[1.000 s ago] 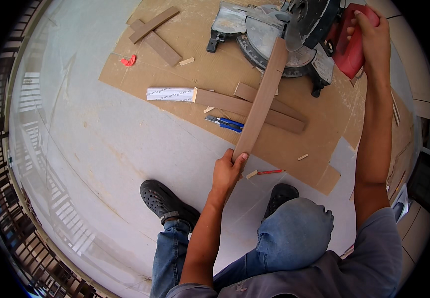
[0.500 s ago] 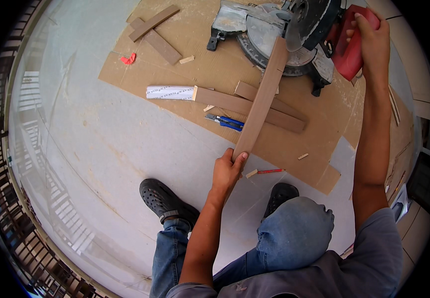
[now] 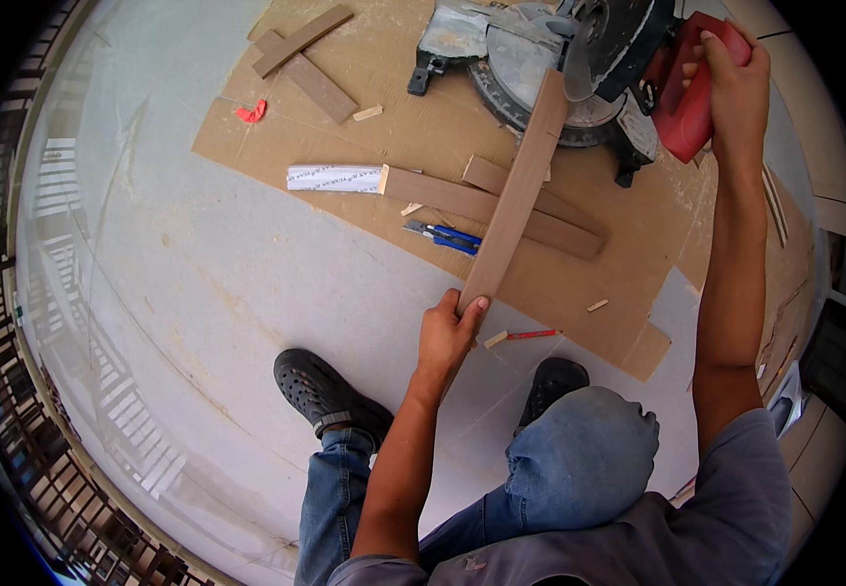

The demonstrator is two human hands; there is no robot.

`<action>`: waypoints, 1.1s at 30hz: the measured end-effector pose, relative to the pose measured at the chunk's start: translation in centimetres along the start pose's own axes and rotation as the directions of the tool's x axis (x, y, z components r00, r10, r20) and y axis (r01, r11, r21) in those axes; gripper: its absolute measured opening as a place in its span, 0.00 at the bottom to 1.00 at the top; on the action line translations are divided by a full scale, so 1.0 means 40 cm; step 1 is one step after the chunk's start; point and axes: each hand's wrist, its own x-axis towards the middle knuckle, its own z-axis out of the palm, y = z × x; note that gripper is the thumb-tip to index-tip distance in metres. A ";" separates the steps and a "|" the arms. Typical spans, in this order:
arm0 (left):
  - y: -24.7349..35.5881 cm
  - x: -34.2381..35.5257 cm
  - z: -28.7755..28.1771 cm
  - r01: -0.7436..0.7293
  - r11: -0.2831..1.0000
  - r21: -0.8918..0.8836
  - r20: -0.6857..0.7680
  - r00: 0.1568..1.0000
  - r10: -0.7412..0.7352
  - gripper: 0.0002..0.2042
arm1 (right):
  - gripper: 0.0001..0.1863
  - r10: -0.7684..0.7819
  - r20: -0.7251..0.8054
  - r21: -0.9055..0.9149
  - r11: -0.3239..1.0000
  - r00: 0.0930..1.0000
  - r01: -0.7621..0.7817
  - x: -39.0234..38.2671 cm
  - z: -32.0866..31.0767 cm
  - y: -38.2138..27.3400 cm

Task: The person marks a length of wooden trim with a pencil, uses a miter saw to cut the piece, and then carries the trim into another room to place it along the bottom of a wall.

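Observation:
My left hand point(image 3: 450, 332) is closed round the near end of a long brown wooden board point(image 3: 513, 200), thumb on top. The board slants up and away, and its far end reaches the front of a miter saw point(image 3: 530, 93). A dark pencil-like line crosses the board near that far end. At the upper right my right hand point(image 3: 735, 93) wraps round the red handle point(image 3: 688, 122) of the saw. The saw's dark blade guard point(image 3: 603, 49) is beside the board's far end; whether the blade touches the wood cannot be seen.
Cardboard point(image 3: 345, 146) lies under the saw. On it are brown board pieces point(image 3: 442, 193), a white printed strip point(image 3: 335, 178), a blue utility knife point(image 3: 447, 237), crossed offcuts point(image 3: 306, 44) and a red scrap point(image 3: 252, 111). A red pencil point(image 3: 534, 335) lies near my right shoe point(image 3: 552, 386).
Almost nothing differs. The board's far end and my right hand on the saw handle sit very slightly shifted; both hands keep their holds.

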 end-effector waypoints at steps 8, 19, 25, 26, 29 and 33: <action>-0.005 0.003 0.002 -0.001 1.000 0.000 -0.001 1.000 0.001 0.22 | 0.28 -0.013 -0.012 0.006 1.000 1.000 0.013 -0.007 0.004 0.006; -0.006 0.003 0.004 -0.007 1.000 0.001 -0.021 1.000 0.007 0.21 | 0.28 0.001 -0.043 -0.048 0.999 0.999 -0.003 -0.043 0.021 -0.022; -0.022 0.011 0.005 -0.044 0.998 0.034 -0.023 0.999 0.044 0.21 | 0.27 -0.021 -0.038 -0.047 0.999 0.999 0.019 -0.053 0.031 -0.033; -0.024 0.012 0.006 -0.022 0.999 0.047 -0.016 1.000 0.022 0.21 | 0.27 -0.001 -0.045 -0.046 0.999 0.999 -0.001 -0.054 0.032 -0.034; -0.026 0.016 0.009 -0.038 0.997 0.060 -0.027 0.999 0.039 0.21 | 0.27 0.009 -0.051 -0.017 1.000 0.999 -0.010 -0.058 0.034 -0.034; -0.023 0.015 0.009 -0.015 0.999 0.034 -0.012 1.000 0.016 0.21 | 0.26 -0.010 -0.053 -0.018 1.000 0.999 0.009 -0.063 0.036 -0.035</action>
